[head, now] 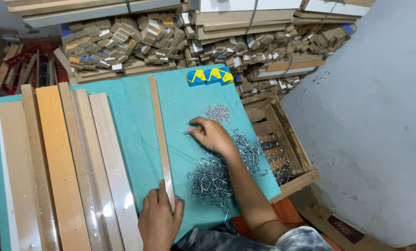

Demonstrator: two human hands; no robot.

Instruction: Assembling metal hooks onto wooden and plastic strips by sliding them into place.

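A: Worktop (pixel 138 121), teal cover: contents, left to right?

B: Stacked boards (pixel 64 176) along the left edge. Narrow wooden strip (pixel 161 139) mid-surface; left hand (pixel 159 221), fingers pressed flat on its near end. Right hand (pixel 212 135), fingers curled, picking among loose metal staples (pixel 215 174).

A: Step?

B: Likely fetching a staple; next calls for carrying it to the strip.

A: Room?

B: Open cloth between strip and heap; right edge drops to a crate (pixel 282 148).

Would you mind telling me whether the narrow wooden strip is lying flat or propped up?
Flat. The strip lies along the teal table, its near end pressed down by the left hand; no part looks lifted.
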